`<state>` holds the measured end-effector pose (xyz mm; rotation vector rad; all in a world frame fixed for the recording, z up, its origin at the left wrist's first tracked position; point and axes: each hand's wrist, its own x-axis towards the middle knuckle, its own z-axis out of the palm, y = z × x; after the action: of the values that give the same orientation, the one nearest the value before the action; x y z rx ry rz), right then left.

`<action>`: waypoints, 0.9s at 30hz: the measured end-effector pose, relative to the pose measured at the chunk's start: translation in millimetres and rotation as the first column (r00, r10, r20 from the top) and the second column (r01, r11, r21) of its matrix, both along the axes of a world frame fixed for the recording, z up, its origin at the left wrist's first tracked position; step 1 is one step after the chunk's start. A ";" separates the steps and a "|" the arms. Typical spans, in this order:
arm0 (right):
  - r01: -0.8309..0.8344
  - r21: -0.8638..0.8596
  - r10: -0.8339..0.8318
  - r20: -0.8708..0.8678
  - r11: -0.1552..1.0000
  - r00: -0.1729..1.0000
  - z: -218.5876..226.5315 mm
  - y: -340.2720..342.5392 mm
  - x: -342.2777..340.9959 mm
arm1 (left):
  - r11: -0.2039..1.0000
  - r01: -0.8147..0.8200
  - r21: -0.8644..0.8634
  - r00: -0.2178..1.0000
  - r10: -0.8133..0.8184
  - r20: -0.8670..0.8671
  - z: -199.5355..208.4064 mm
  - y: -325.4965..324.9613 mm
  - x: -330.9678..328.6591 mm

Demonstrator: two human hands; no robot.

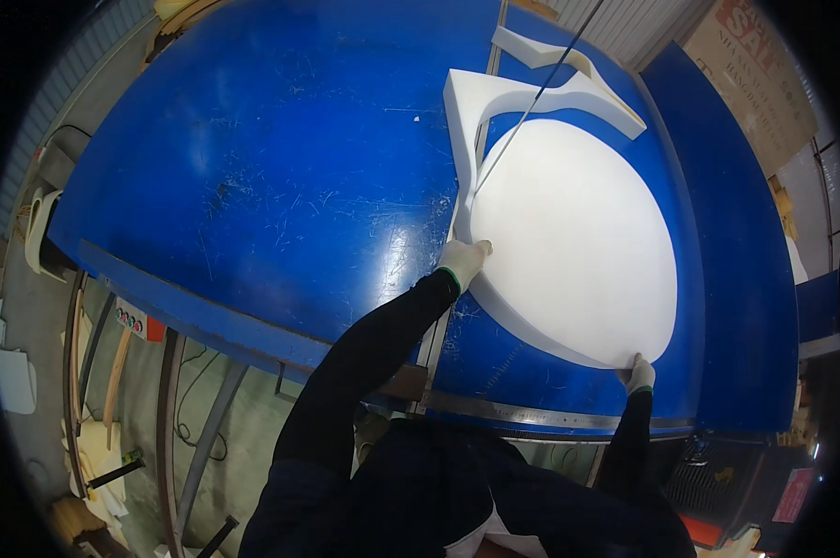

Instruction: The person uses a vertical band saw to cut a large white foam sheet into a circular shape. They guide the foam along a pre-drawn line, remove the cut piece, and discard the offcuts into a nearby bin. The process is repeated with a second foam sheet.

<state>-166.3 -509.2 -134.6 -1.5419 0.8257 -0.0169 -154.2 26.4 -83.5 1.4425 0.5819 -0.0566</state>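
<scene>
Foam slab (578,242), white, rounded; right of frame centre, on blue tabletop (290,158). Lies right of left hand (465,261), which touches its edge, grip cannot be told; upward of right hand (638,376), grasping its bottom rim.

Button box (139,322) sits at 9 o'clock, cardboard sign (760,84) at 2, pink placard (794,495) at 4, pale-yellow scraps (99,446) at 8.

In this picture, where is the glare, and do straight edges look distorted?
Head view: glare whitens a patch of blue table just left of the left hand; the table's front edge curves; the slab looks almost evenly white.
</scene>
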 end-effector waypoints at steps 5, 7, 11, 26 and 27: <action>0.035 0.016 -0.035 0.033 0.999 0.999 0.3 -2.4 -2.5 | 1.000 0.020 0.011 1.000 -0.020 -0.007 10.0 -2.1 -5.5; 0.017 -0.023 -0.016 0.011 1.000 1.000 -0.7 -3.6 -3.1 | 1.000 0.010 -0.002 1.000 -0.010 0.002 10.8 -3.8 -6.6; 0.002 0.019 -0.002 0.038 1.000 0.999 -3.5 -2.7 -2.2 | 0.995 -0.002 -0.096 1.000 0.001 -0.015 -1.4 -0.1 2.0; -0.065 0.286 0.055 0.042 0.956 0.998 17.1 183.7 -96.1 | 0.986 -0.107 0.130 0.958 0.067 0.278 19.8 165.7 83.3; -0.089 0.333 0.077 0.050 0.939 0.996 13.0 195.1 -103.6 | 0.983 -0.076 0.170 0.962 0.027 0.272 19.3 159.7 93.2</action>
<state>-269.9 -314.0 -121.6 -1.2483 0.6930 0.1504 -61.0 186.1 -64.3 1.5761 0.4079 0.2361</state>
